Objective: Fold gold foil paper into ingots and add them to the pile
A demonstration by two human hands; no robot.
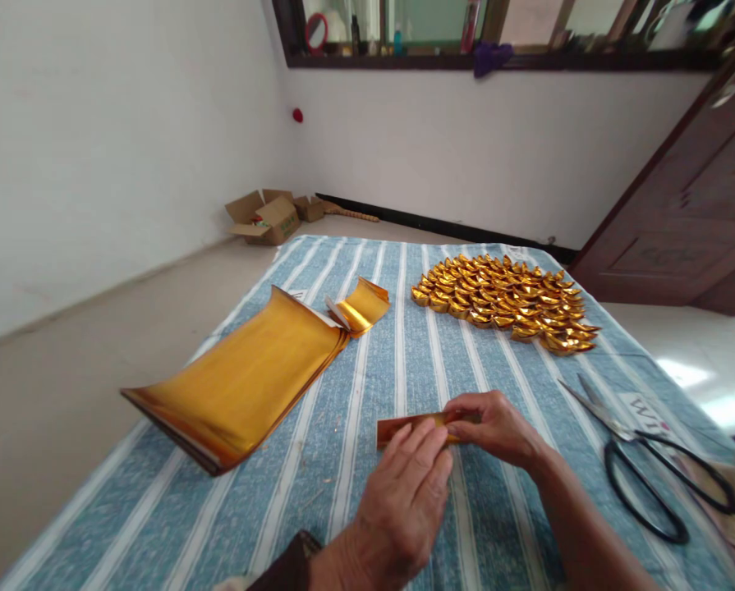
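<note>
A narrow folded strip of gold foil paper (393, 428) lies on the striped cloth in front of me. My left hand (407, 484) rests over it, its outstretched fingers pressing flat on the strip. At the strip's right end, my right hand (493, 427) pinches the paper between thumb and fingers; part of that end is hidden by the hand. Further off to the left is a stack of large gold foil sheets (250, 369), with a smaller curled pile of gold foil paper (364, 306) at its far corner. Many folded gold paper ingots (496, 295) stand grouped at the back right.
Open scissors with black handles (626, 435) lie on the right side of the blue-and-white striped cloth (305, 509). Beyond the table, open cardboard boxes (268, 217) sit on the floor by the wall. A dark red door (687, 197) stands at the right.
</note>
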